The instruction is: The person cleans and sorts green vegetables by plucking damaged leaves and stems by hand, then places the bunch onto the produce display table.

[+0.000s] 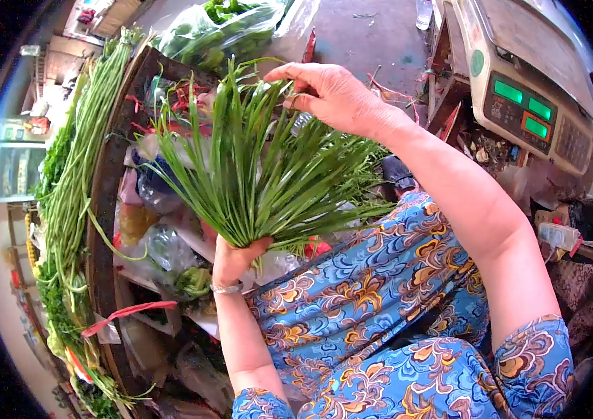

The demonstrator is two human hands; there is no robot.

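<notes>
My left hand [240, 256], with a bracelet at the wrist, is wrapped round the lower end of a bunch of garlic chives [258, 167]. The long flat green leaves fan out upward and to the right from the fist. At the tips of the leaves is my right hand [335, 94], its forefinger and thumb bent and held apart. A thin leaf runs close to the forefinger; I cannot tell whether the fingertips touch it. Part of the left hand's fingers is hidden behind the stems.
Long beans [87, 174] lie along a ledge on the left, with a red tie [128, 315] near them. A plastic bag of greens [223, 38] is at the back. A digital scale [520, 105] stands at the right. Below the chives are plastic bags [170, 248].
</notes>
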